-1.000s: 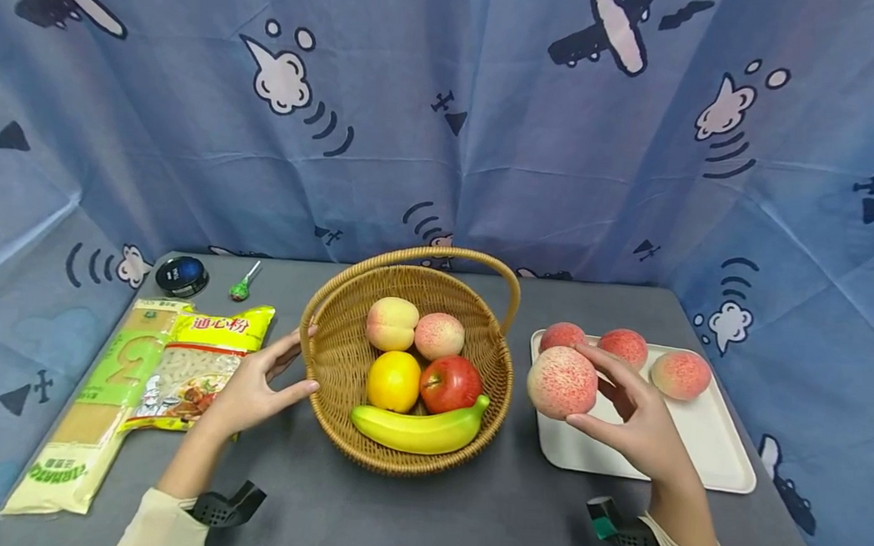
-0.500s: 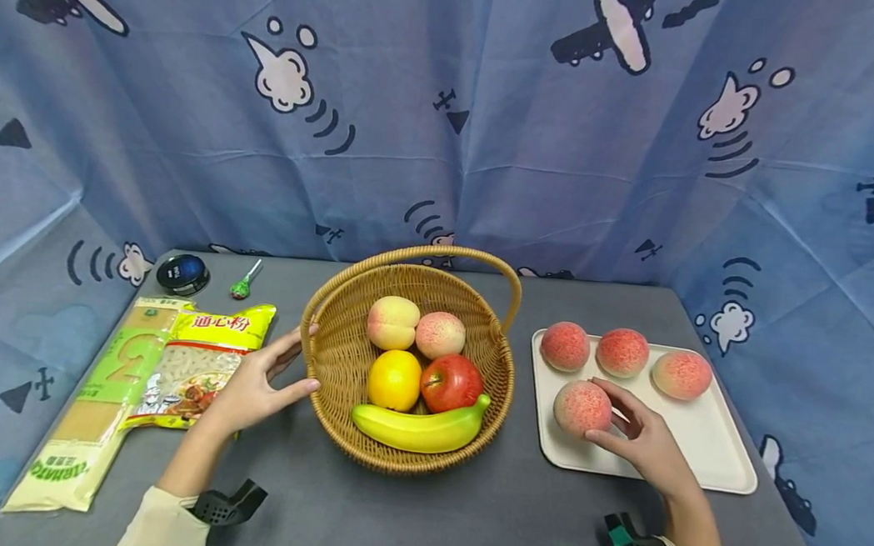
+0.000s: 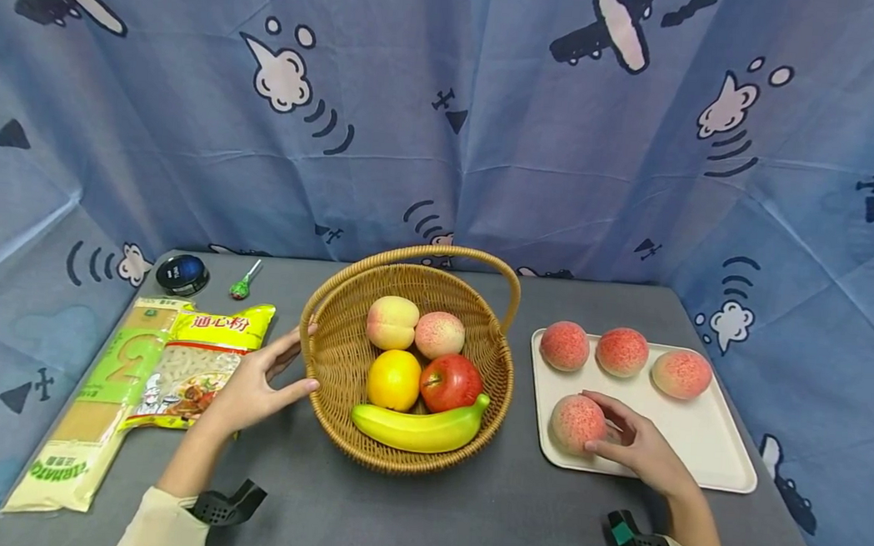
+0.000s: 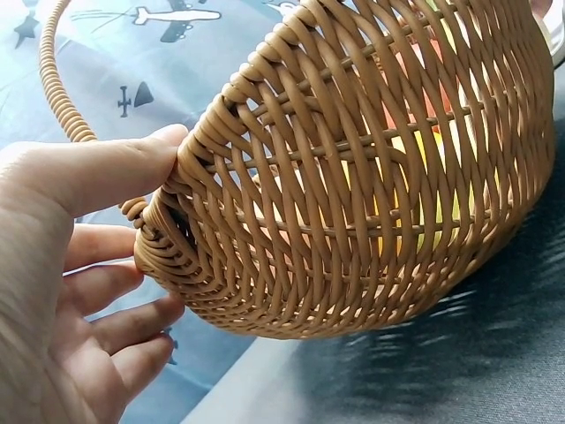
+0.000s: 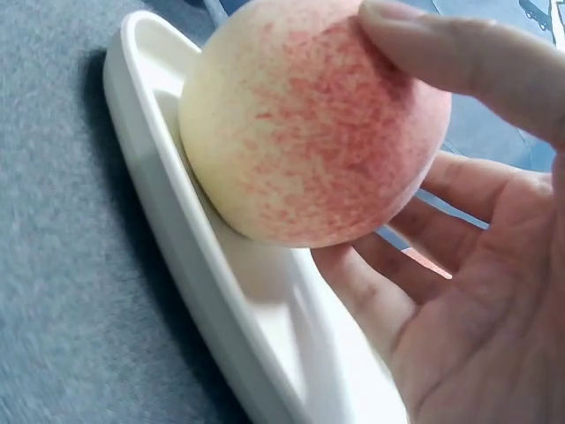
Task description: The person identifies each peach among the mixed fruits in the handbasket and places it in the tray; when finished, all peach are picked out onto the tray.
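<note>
A wicker basket (image 3: 406, 463) with a tall hoop handle holds two peaches (image 3: 392, 323), an orange (image 3: 394, 381), a red apple (image 3: 451, 384) and a banana (image 3: 418, 430). My left hand (image 3: 257, 387) grips its left rim near the handle's base; the left wrist view has the thumb (image 4: 141, 168) on one side and the fingertips on the other. On the right, my right hand (image 3: 640, 444) holds a speckled pink peach (image 3: 576, 424) between thumb and fingers, low in the front left corner of a white tray (image 3: 712, 448). The right wrist view places this peach (image 5: 309, 132) against the tray's inner wall.
Three more peaches (image 3: 622, 352) line the tray's back. Left of the basket lie a yellow pasta bag (image 3: 198, 367) and a long green noodle pack (image 3: 90, 410). Behind them are a round dark tin (image 3: 182, 275) and a lollipop (image 3: 244, 282). A blue curtain (image 3: 386, 120) hangs behind the table.
My right hand has carried the peach from beside the basket, over the tray's left edge, down into its front left corner. The left hand and basket have stayed put.
</note>
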The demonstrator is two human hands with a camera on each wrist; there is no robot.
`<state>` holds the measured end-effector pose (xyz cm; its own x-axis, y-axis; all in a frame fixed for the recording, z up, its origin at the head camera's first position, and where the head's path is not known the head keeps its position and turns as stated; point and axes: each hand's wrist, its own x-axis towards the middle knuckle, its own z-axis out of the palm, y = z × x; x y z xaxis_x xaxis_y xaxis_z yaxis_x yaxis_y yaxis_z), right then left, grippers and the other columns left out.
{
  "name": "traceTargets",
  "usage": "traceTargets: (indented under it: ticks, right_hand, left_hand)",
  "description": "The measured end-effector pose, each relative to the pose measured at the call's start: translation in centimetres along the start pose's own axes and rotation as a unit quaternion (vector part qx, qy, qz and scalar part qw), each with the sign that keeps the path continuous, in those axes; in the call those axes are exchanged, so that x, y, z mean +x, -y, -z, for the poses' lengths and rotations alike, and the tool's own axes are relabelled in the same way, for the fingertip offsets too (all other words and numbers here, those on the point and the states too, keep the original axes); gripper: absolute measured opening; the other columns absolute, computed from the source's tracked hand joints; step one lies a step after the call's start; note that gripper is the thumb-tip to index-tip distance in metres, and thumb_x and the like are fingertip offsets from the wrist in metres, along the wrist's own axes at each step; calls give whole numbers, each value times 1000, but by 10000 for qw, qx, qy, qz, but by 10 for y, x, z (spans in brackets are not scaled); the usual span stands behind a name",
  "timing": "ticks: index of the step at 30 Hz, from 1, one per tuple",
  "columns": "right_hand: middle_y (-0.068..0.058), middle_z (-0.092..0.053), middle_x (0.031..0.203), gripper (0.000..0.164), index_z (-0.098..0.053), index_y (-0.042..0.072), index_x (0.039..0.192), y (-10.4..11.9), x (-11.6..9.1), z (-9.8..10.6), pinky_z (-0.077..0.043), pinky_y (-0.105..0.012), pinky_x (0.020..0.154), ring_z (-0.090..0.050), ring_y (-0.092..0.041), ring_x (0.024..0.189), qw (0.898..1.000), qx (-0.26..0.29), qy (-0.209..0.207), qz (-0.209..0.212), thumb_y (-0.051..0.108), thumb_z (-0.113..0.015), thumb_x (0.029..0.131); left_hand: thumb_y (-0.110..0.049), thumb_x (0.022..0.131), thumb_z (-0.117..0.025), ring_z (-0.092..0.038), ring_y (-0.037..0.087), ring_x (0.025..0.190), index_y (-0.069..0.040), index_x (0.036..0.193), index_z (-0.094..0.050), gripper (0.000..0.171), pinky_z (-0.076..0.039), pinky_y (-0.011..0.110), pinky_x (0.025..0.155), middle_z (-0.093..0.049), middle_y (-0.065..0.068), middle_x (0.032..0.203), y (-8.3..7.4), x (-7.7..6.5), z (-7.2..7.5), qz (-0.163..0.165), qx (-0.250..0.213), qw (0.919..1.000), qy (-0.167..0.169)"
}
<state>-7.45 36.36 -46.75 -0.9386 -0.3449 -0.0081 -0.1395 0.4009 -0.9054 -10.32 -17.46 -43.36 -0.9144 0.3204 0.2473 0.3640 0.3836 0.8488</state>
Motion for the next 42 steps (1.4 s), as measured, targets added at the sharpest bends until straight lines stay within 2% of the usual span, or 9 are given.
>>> traceTargets:
  ticks: [3,5,9,12,18,24,28,34,42]
  right_hand:
    - [15,-47,138,63,-38,0,142,0,1,1,-34,-2,97,-41,12,123,9999,12,136,23,-1,-65,85]
    - [13,-45,140,64,-36,1,143,0,1,1,-33,-2,98,-39,13,124,9997,72,226,25,-1,-64,86]
    - [12,-40,144,69,-31,0,146,-2,0,1,-29,-1,99,-35,14,127,9991,242,350,14,-4,-63,85]
    - [8,-37,147,72,-27,-3,146,-4,-1,0,-27,0,101,-33,12,130,9985,398,338,162,-7,-62,84]
    - [5,-41,147,72,-28,-8,144,3,1,0,-29,-3,105,-35,5,133,9961,494,-100,722,-16,-61,81]
    - [3,-41,147,72,-30,-9,142,14,4,1,-29,-4,106,-35,4,134,9942,428,-403,896,-18,-62,78]
    - [0,-42,147,71,-30,-12,141,26,6,0,-30,-6,107,-36,0,135,9918,545,-476,1055,-20,-62,77]
    - [-10,-42,147,74,-31,-13,140,55,9,-4,-32,-13,110,-37,-7,136,9843,747,-405,1544,-26,-61,73]
    - [-11,-42,146,74,-33,-8,141,110,27,-20,-36,-14,108,-41,-8,134,9859,191,201,1652,-20,-65,75]
  left_hand:
    - [-8,84,-71,-45,17,130,-3,142,-42,66,-35,7,102,-45,17,144,0,0,0,-100,14,9999,-12]
    - [-7,83,-71,-45,20,130,-3,142,-41,66,-35,7,102,-44,17,144,0,0,0,-102,6,9999,-21]
    - [-9,83,-72,-44,8,130,-4,143,-41,67,-34,7,102,-44,15,145,0,-1,0,-22,-7,10000,-14]
    - [-10,83,-72,-41,-1,128,-5,143,-41,68,-35,8,103,-43,12,146,-1,-1,0,59,-41,10000,16]
    - [-12,83,-73,-41,0,129,-6,143,-41,69,-35,8,103,-43,11,147,-3,0,1,114,-25,9999,42]
    - [-11,83,-73,-41,-1,128,-6,144,-40,69,-34,7,103,-42,11,147,-3,0,2,111,-56,9999,42]
    - [-12,83,-72,-42,5,130,-7,144,-40,69,-34,8,103,-42,10,147,-3,0,1,136,-55,9999,55]
    - [-13,84,-72,-43,21,133,-7,144,-41,68,-34,8,104,-42,12,147,-4,1,1,119,-20,9999,70]
    - [-13,84,-72,-43,29,132,-7,144,-40,68,-34,8,104,-42,11,147,-4,1,2,181,-29,9998,92]
